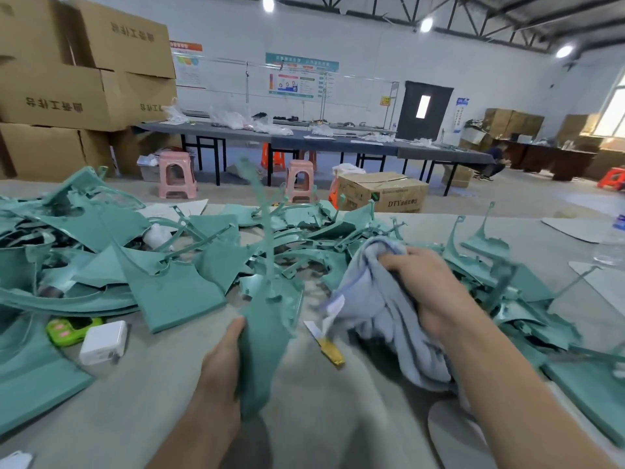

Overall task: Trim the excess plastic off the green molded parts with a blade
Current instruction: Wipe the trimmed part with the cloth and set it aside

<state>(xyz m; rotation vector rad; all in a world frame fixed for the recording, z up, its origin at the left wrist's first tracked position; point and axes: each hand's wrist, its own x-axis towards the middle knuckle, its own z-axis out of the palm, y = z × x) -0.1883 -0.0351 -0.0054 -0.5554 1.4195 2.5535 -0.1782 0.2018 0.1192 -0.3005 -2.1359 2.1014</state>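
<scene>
Green molded part (267, 336), seen from the head camera, stands upright above the table (135, 418), gripped at its flat lower panel by my left hand (220, 363). It looks light and stiff, and its thin sprue branches look snappable, so I'd hold the panel. My right hand (422, 292) clutches a blue cloth (382, 319). The yellow-handled blade (331, 348) lies on the table between them.

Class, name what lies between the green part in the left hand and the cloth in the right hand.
Between green part and cloth, a yellow-handled blade lies loose on the table; the head view shows it.
</scene>
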